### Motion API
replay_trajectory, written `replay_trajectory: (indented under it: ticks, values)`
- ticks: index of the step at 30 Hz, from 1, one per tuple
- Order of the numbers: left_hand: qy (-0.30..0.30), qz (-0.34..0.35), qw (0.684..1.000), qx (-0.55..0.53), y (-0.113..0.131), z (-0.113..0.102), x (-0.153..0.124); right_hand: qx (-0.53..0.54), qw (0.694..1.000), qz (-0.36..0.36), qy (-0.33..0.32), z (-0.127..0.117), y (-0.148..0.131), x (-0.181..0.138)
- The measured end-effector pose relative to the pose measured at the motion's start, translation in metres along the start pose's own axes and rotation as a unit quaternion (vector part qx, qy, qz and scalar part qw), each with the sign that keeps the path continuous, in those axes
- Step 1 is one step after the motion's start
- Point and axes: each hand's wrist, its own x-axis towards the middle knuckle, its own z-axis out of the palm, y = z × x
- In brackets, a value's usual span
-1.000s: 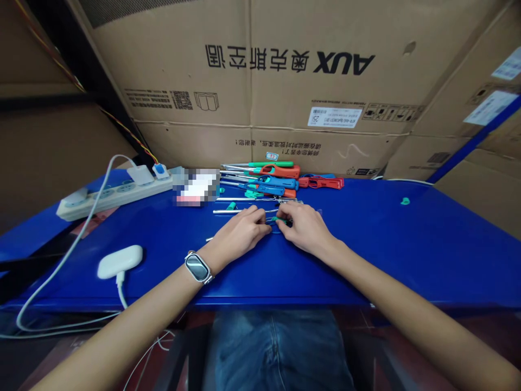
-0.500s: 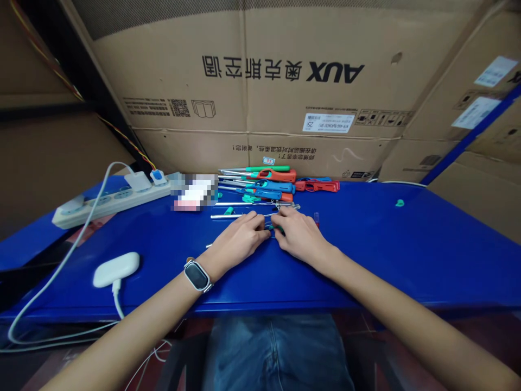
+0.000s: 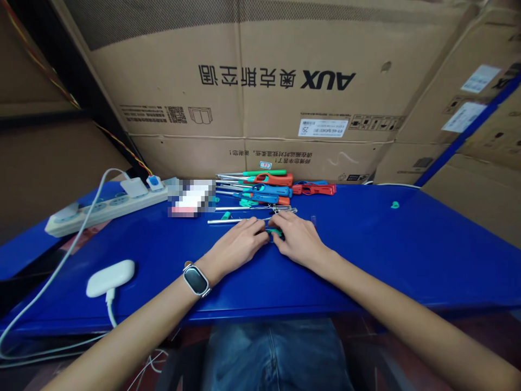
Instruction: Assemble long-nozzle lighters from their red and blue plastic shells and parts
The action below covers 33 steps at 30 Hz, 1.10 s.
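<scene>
Though partly hidden, a green piece point(image 3: 275, 232) between left hand point(image 3: 240, 241) and right hand point(image 3: 300, 238), each grip's closure unclear.

Table point(image 3: 386, 260): blue, glossy
Back middle: lighters point(image 3: 273, 190) with orange and blue handles, green-handled tool point(image 3: 266, 172)
Beside them: red casings point(image 3: 315, 189)
Nearer: two metal tubes point(image 3: 223, 221), lying sideways
Back left: power strip point(image 3: 91, 215)
Front left: white case point(image 3: 110, 278)
Far right: small green piece point(image 3: 394, 205)

The piece point(image 3: 275, 232) is green, the table point(image 3: 391, 255) plain blue, the cardboard point(image 3: 272, 117) black-printed brown.
</scene>
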Motion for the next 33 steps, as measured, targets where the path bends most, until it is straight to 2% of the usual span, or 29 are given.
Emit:
replay_trajectory:
  ticks: [18,26,33]
  values:
    - [0.001,-0.003,1.0,-0.008,0.001,-0.001,-0.001,-0.031,0.998,0.008,-0.045,-0.006,-0.006,0.001]
    - [-0.01,-0.01,1.0,-0.013,0.001,-0.001,-0.002,0.061,0.998,0.031,-0.016,0.003,0.005,0.004]
    - [-0.003,-0.014,1.0,-0.025,0.001,-0.002,-0.002,0.1,0.995,-0.02,-0.022,0.004,0.013,0.004]
